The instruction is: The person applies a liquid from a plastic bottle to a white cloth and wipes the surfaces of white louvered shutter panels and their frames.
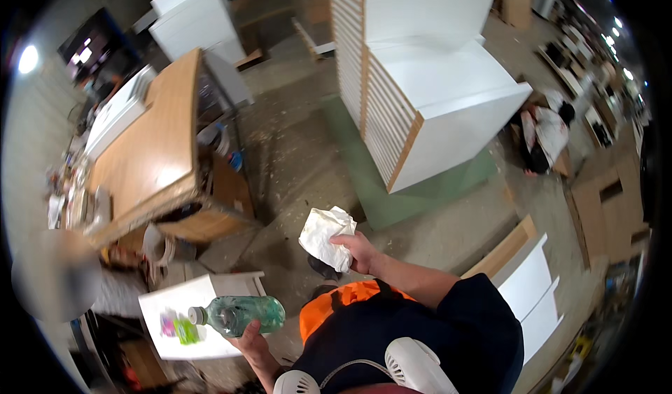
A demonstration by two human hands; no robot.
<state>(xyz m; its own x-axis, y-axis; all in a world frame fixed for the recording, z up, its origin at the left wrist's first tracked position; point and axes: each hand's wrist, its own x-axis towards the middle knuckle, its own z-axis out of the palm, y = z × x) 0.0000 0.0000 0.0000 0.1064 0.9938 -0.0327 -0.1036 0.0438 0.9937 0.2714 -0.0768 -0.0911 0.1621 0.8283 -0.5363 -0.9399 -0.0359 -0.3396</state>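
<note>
Left hand (250, 339) held green bottle (245, 314) sideways; right hand (361, 251) gripped white cloth (325, 234); white slatted unit (448, 138) stood on green mat (402, 209).

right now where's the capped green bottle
In the head view's lower left, the capped green bottle is in the left hand, right of the green packet.

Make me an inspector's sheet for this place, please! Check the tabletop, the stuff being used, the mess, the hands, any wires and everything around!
Surface: white tabletop at lower left; wood-topped workbench beyond it.
Job's things: clear greenish bottle, tilted on its side, white cap on; crumpled white cloth.
Clutter: pink packet and green packet on the white tabletop; pale specks on the floor.
Hands: left hand grips the bottle; right hand holds the cloth.
Cables: cord at the wearer's chest.
Surroundings: white slatted-sided furniture on a green mat; another person low at right.
</note>
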